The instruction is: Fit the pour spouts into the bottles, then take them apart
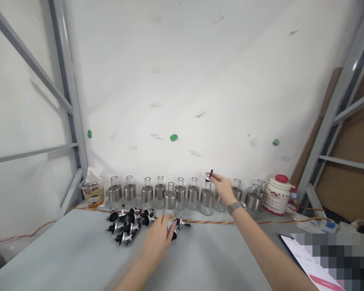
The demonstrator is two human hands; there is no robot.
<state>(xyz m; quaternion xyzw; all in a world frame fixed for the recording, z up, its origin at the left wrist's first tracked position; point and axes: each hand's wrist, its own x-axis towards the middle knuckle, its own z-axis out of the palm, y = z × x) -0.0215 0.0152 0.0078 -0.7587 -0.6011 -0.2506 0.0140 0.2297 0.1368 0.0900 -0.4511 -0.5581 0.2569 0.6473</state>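
Note:
My right hand (223,188) pinches a black-and-silver bottle pourer (208,178) at the mouth of a glass bottle (206,198) with a steel band round its upper body. Whether the pourer is seated in the neck or just above it, I cannot tell. Lower down, my left hand (159,236) is over the table, thumb apart from the fingers, with its fingertips partly hidden. Right beside its thumb lies another pourer (182,223), partly covered. A pile of similar pourers (130,226) lies to the left of that hand.
Several more banded bottles (147,192) stand in a row along the wall. A plastic drink cup (92,194) is at the left end, a white jar with a red lid (278,196) at the right. A twisted cord (200,221) crosses the table; a tablet (309,258) lies front right.

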